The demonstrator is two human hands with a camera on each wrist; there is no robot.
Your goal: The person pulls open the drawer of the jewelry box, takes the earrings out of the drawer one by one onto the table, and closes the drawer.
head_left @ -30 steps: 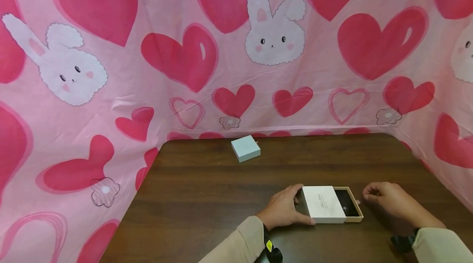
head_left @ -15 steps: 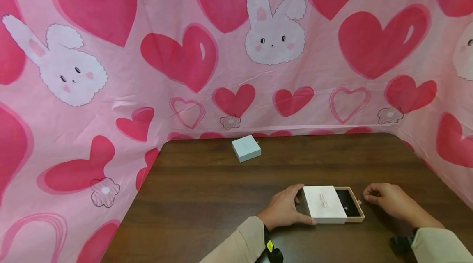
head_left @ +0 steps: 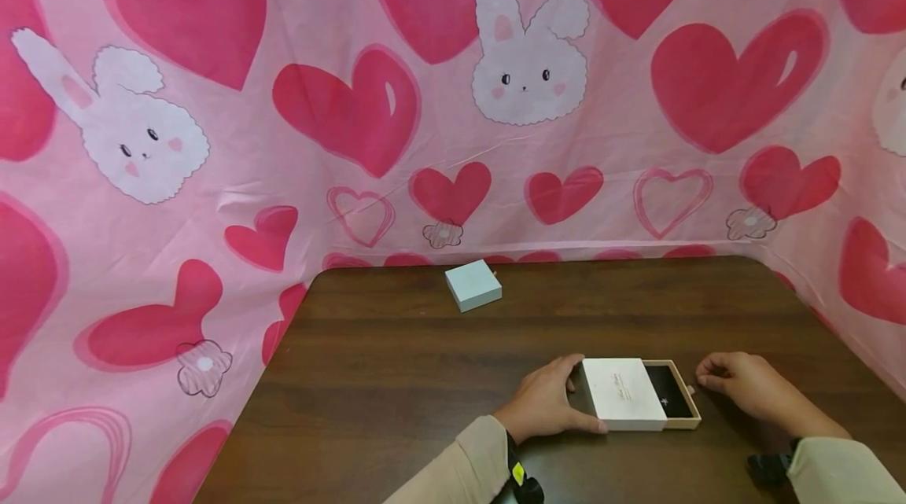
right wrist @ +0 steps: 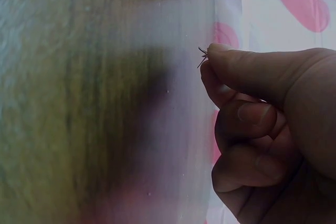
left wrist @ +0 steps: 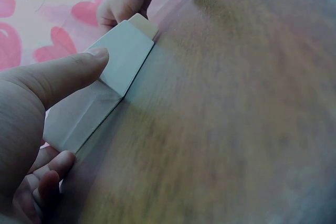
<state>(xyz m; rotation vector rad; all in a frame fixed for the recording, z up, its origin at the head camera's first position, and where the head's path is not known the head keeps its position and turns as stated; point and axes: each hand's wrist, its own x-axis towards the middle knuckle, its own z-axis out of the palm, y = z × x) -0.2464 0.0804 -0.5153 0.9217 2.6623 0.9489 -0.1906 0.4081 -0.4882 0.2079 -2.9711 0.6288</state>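
A small white drawer box lies on the table, its sleeve printed with small lettering. Its inner tray sticks out to the right, showing a black lining with a tiny shiny star-like spot. My left hand grips the sleeve's left end, thumb on the near side and fingers on the far side. Just right of the tray's pull tab, my right hand pinches a tiny thing with thin dark prongs between thumb and index finger. Most of that thing is hidden by the fingertips.
A second, pale closed box sits near the back edge of the brown wooden table. Pink cloth with hearts and rabbits hangs behind the table and along its sides.
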